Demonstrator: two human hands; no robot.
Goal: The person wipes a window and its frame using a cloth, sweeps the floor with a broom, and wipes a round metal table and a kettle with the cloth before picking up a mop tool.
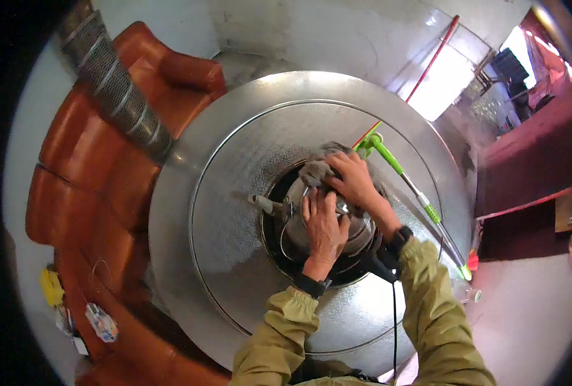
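A metal kettle [294, 233] with a pale spout [265, 204] sits over the dark round opening in the middle of a round metal table. My left hand [325, 225] lies on top of the kettle, fingers stretched out near its lid. Just beyond it, my right hand [353, 180] presses a grey cloth [316, 173] against the far side of the kettle. Part of the lid and handle is hidden under my hands. A black handle-like part [380, 265] juts out below my right wrist.
The round table [234, 161] has a raised ring line. A green and silver mop pole [421, 196] lies across its right side, near a plastic bottle [471, 295]. An orange sofa [99, 174] curves along the left, and a stove pipe [115, 80] rises there.
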